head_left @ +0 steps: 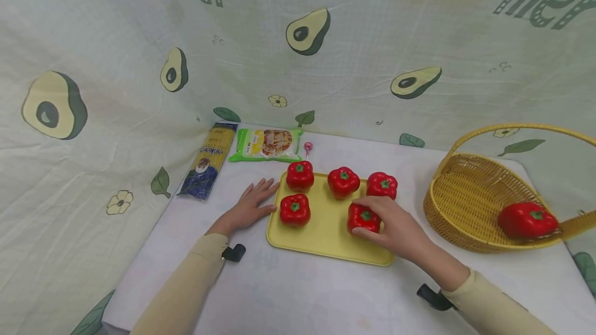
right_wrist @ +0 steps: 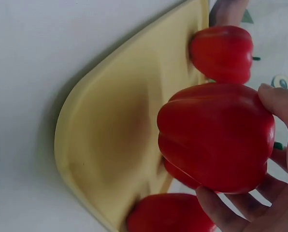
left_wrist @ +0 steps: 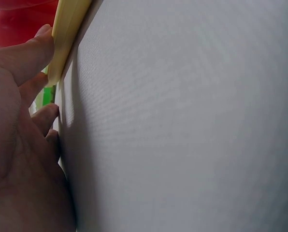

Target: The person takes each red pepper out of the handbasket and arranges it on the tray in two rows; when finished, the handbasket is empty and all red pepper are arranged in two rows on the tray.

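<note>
My right hand (head_left: 401,227) grips a red bell pepper (head_left: 363,217) between thumb and fingers, above the right part of a yellow tray (head_left: 321,237). In the right wrist view that bell pepper (right_wrist: 214,137) hangs over the tray, apart from its surface. Two more bell peppers, one at the back middle (head_left: 343,182) and one at the back right (head_left: 382,185), lie on the tray. On its left side are a rear bell pepper (head_left: 300,176) and a front one (head_left: 295,210). My left hand (head_left: 249,207), fingers spread, touches the tray's left edge.
A wicker basket (head_left: 435,211) with a tall handle stands at the right, with a red bell pepper (head_left: 528,219) inside. Behind the tray lie a green-edged food packet (head_left: 267,145), a lollipop (head_left: 308,148) and a blue-and-yellow packet (head_left: 209,162). A printed cloth hangs behind the table.
</note>
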A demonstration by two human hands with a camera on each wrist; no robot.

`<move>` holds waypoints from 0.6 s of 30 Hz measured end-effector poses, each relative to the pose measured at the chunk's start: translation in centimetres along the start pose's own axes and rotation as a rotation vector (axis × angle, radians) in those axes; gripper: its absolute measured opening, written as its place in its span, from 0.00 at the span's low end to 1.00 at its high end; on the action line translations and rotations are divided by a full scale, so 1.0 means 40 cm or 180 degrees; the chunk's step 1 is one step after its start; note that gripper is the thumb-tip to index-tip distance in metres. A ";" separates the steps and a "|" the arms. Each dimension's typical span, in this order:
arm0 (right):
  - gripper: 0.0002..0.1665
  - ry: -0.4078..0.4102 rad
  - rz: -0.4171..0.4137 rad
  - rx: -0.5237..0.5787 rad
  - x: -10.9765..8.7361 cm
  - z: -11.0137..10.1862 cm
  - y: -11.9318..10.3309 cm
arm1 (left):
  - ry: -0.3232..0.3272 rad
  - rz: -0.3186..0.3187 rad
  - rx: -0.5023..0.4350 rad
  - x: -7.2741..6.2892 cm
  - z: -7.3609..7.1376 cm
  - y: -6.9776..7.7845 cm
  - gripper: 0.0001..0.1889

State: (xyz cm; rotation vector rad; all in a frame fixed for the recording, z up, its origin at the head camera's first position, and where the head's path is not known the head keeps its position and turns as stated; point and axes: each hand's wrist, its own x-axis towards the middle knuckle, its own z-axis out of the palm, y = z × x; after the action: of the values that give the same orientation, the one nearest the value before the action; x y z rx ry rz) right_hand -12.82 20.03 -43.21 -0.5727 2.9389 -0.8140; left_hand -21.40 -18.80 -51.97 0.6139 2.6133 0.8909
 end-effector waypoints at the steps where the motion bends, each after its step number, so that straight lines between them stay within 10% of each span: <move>1: 0.40 0.0006 -0.0015 0.0008 0.004 0.006 -0.003 | 0.0001 -0.0005 0.0006 0.000 0.000 0.001 0.39; 18: 0.40 0.0121 -0.0329 0.0080 0.055 0.074 -0.031 | -0.0001 -0.0003 -0.0033 0.001 -0.001 0.001 0.39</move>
State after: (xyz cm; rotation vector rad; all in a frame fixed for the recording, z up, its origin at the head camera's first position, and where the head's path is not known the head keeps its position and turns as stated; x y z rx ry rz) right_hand -14.08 16.81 -44.99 -0.7205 2.9498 -0.8797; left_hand -21.44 -18.78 -51.93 0.6102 2.6069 0.9034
